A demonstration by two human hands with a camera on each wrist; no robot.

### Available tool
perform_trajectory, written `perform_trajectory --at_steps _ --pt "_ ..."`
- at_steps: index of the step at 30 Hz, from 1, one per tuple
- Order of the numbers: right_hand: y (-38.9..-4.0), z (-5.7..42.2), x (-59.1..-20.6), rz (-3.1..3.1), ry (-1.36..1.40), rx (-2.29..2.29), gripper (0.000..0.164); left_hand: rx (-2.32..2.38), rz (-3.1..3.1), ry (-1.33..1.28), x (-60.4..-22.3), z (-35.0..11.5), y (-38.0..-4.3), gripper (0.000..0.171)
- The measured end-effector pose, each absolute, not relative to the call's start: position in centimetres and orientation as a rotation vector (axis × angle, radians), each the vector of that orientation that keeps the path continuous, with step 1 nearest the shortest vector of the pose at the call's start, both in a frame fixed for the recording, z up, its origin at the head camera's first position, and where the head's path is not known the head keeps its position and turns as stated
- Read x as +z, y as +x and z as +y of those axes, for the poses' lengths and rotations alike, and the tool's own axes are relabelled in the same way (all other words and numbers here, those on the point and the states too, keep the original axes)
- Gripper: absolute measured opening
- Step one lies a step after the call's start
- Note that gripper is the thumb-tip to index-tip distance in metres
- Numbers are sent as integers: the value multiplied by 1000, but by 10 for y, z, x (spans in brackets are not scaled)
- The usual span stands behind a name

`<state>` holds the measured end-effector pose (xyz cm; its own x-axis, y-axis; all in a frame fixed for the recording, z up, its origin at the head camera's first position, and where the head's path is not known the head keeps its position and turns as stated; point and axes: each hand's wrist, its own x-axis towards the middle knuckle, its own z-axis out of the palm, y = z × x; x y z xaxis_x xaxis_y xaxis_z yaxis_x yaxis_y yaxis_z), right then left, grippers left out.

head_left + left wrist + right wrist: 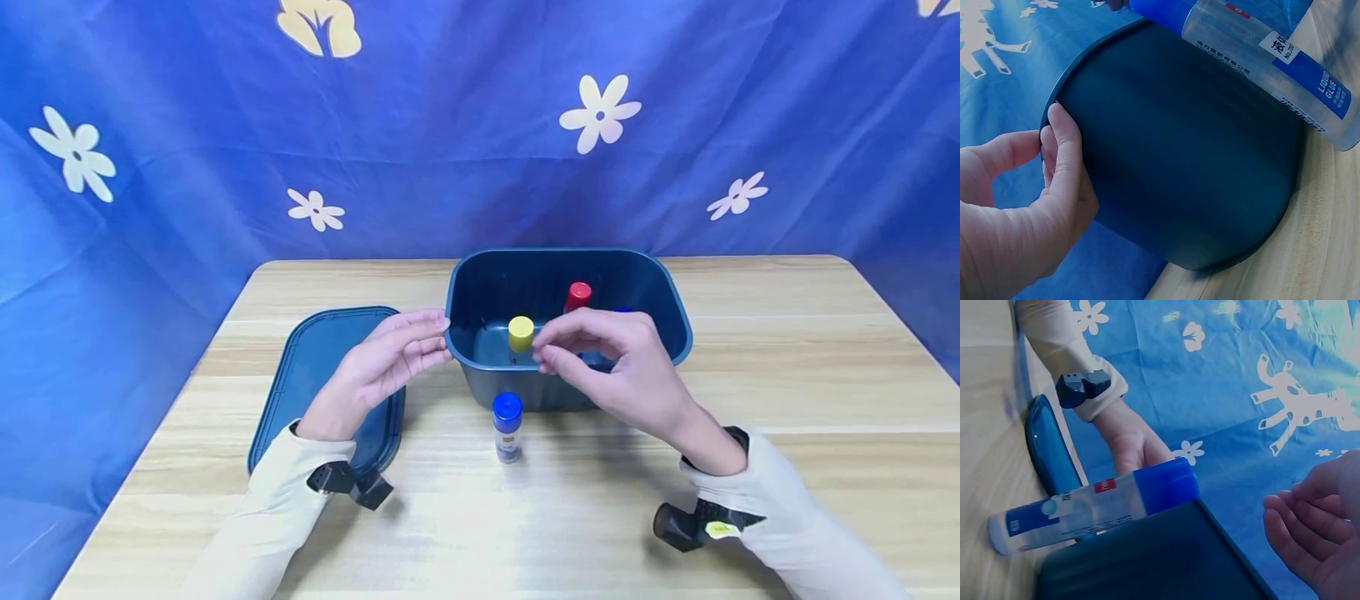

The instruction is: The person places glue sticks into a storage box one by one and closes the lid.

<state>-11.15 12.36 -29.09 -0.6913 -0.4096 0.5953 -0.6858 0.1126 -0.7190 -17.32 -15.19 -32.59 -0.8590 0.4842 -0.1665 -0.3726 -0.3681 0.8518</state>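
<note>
A dark blue bin [517, 390] stands on the table. At its left rim my left hand [393, 354] holds on, thumb tip at the edge and fingers along the outer wall. Over the bin's near side hovers my right hand [615, 354], its fingers loosely bent and nothing between them. Close to those fingertips, inside the bin, is a yellow-capped bottle [521, 335]. A red-capped bottle [578, 296] stands farther back, and a blue cap [624, 310] shows partly behind my right hand. In front of the bin a clear liquid glue bottle [507, 427] with a blue cap stands upright.
A dark blue lid [307, 367] lies flat on the wooden table [787, 367], left of the bin and partly under my left forearm. Behind the table hangs a blue curtain [465, 125] with white flowers. Each wrist carries a small black camera.
</note>
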Motion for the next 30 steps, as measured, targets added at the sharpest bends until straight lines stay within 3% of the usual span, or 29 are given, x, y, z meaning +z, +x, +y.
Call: perform_trajectory --at_steps 21,30 --pt "-96 120 -311 -2359 1166 1494 26 2235 1335 156 -327 -151 -174 15" --pt "-94 107 -330 -2372 1197 1455 39 2231 1341 187 -327 -152 -174 14"
